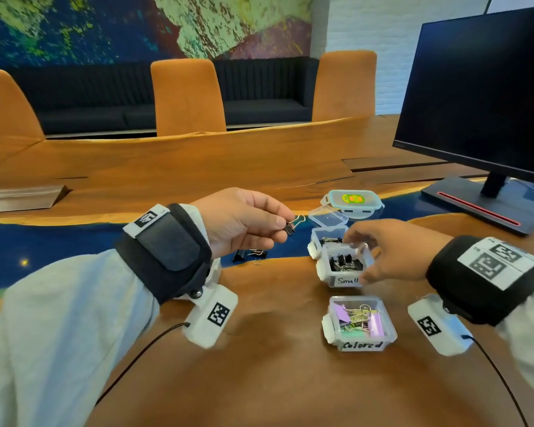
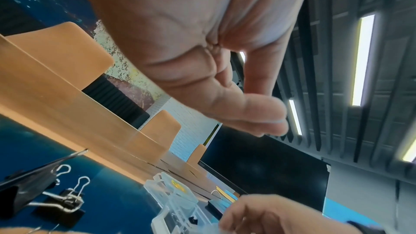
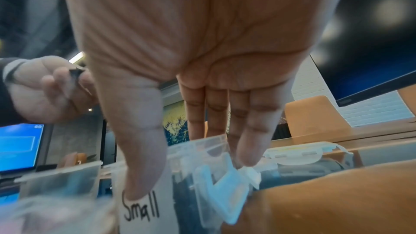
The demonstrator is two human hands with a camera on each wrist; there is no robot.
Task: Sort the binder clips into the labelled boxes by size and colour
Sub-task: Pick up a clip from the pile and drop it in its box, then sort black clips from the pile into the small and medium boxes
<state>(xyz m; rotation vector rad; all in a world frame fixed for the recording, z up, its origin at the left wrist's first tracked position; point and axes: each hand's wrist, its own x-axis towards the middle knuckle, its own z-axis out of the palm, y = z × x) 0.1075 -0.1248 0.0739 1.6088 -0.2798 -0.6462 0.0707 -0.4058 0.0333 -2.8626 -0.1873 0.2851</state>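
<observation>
- the desk [image 1: 259, 380] is wood with a blue strip, and the boxes and clips sit on it.
- the colored box [image 1: 360, 346] is nearest. it looks like light, hard plastic that could slide if bumped. pastel clips are inside.
- the small box [image 1: 346, 280] sits behind it with black clips in it. the right hand [image 1: 392, 254] grasps it, thumb on the label and fingers [image 3: 245, 150] on the far wall. holding it by two walls like this should keep it from sliding.
- a third box [image 1: 329, 238] sits just behind and touches the small box. its lid stands open. i cannot see its label.
- the left hand [image 1: 244, 221] is up over the blue strip, near the boxes. it pinches the small black clip [image 1: 292, 227].
- that clip looks tiny, light and stiff. its metal body may be slippery, so the wire loops or the flat sides are good spots to hold.
- loose clips [image 1: 249, 255] lie on the blue strip under the left hand. the left wrist view shows one big and one small [image 2: 67, 200].
- hard to see: in the left wrist view the palm hides the held clip. the right wrist view is blurry low down. how full the boxes are, i cannot tell.
</observation>
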